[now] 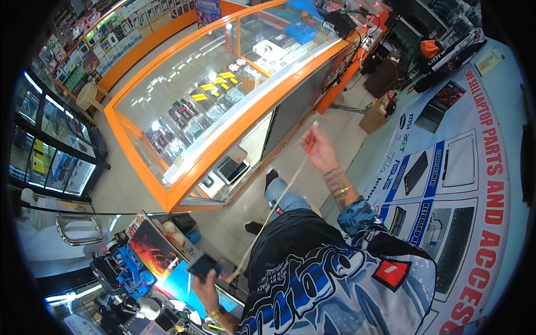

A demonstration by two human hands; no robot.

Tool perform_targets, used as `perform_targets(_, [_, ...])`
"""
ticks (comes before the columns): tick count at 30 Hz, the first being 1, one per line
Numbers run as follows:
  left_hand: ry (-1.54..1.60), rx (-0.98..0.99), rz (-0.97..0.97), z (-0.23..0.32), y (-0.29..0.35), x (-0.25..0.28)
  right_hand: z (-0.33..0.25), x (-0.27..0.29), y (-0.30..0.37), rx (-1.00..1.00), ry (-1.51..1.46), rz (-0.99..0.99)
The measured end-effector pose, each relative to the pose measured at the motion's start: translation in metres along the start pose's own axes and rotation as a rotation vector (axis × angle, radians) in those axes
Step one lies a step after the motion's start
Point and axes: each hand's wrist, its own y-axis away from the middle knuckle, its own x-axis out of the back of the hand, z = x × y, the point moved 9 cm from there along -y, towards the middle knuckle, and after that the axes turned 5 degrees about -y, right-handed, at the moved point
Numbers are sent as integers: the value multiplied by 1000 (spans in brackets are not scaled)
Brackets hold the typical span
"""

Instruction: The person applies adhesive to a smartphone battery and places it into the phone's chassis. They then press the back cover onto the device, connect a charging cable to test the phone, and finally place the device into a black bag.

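At the lower left, my left hand (206, 293) is closed around a dark flat phone (204, 267), held over the workbench. My right hand (324, 155) is raised palm up in front of the display counter, its fingers curled round a small red piece (310, 144). A pale tip shows above those fingers; the exact kind of piece is too small to tell. From beside it a pale thin cord (272, 212) slants down across my body toward the left hand. A bit of red shows at that lower end too. Whether the left hand grips the cord is unclear.
An orange-framed glass counter (167, 200) holds several boxed phones. The workbench (231, 303) at lower left carries a blue mat (187, 287), a blue metal stand (133, 268) and a microscope-like tool (148, 307). A printed banner-covered surface (413, 162) lies right. Cartons (374, 117) stand beyond.
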Motion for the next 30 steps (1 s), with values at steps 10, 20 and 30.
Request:
perform_targets(10, [485,-284,-528,175,-67,-258,-140,-66,55,103,-354,-216])
perform_targets(20, [521,-166,-672,259,-85,-537,-290,-4,-11,365,-330,-426])
perform_targets(30, [767,-39,-701,402,-65,-758,-228,152,-70,-114,926,-515])
